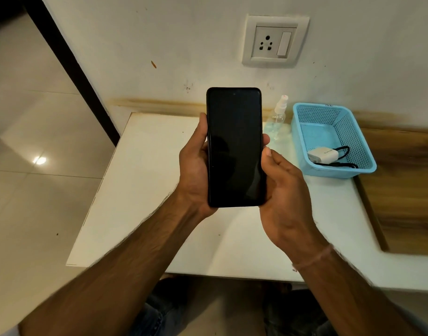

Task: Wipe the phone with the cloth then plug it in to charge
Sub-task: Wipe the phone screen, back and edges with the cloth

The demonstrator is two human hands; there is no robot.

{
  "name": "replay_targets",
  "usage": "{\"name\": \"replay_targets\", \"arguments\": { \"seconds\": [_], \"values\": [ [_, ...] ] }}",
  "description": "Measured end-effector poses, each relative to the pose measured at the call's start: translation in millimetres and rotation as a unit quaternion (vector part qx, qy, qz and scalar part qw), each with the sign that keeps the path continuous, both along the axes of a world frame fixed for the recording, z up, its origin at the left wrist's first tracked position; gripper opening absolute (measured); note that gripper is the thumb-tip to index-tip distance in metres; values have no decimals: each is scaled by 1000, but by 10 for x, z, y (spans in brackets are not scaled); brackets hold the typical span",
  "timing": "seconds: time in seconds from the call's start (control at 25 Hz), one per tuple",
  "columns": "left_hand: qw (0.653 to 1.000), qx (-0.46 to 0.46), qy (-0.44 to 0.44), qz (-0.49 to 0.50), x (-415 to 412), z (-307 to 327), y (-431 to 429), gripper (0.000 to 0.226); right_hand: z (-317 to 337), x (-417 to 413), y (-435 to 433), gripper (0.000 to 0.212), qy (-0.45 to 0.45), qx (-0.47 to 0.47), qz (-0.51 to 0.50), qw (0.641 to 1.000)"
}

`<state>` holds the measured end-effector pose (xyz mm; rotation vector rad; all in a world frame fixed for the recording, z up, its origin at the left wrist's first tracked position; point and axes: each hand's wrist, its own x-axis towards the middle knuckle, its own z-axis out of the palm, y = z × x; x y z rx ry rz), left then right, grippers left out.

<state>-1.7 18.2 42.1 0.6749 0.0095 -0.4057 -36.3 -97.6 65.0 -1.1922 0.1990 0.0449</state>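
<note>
Phone (234, 146) in both hands, screen dark and facing the camera, held upright in the air above a white table (140, 190). The left hand (196, 170) cradles its left side: the thumb (203, 124) lies straight along the left edge, the palm sits under the lower corner, and the fingers wrap behind the body, one fingertip (266, 139) showing past the right edge. The right hand (283, 190) clasps the lower right side, its thumb (268, 152) bent against the right edge just below that fingertip; its other fingers are hidden behind the phone. The glass itself is free of fingers.

Behind the phone, a clear spray bottle (279, 112) stands near the table's far edge, partly hidden. Just to the right of it sits a blue mesh basket (353, 132) holding a white charger (323, 155) with a black cable (344, 150) coiled beside it. On the wall (159, 44) above, a white plate carries a socket (267, 43) and a switch (284, 43). Pale floor tiles (33, 141) lie to the left, and a wood-grain surface (402, 185) adjoins the table on the right.
</note>
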Motion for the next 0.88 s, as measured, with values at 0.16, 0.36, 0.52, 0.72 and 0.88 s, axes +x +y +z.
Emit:
{"name": "replay_targets", "arguments": {
  "seconds": [0.16, 0.36, 0.52, 0.72, 0.88],
  "values": [
    [1000, -16, -18, -9, -38, 72, 36, 74, 21, -53, -18, 41, 2, -30, -7, 1000],
    [1000, -9, -22, 19, -115, 149, 28, 66, 43, -108, -74, 33, 5, 4, 6, 1000],
    [999, 19, -11, 50, -129, 195, -1, 67, 49, -132, -123, 27, -20, 42, 12, 999],
    [997, 35, -15, 73, -142, 196, -17, 60, 50, -130, -150, 23, -27, 52, 19, 998],
    [998, 28, -12, 60, -135, 193, -26, 62, 23, -117, -145, 29, -30, 47, 13, 998]
  ]
}}
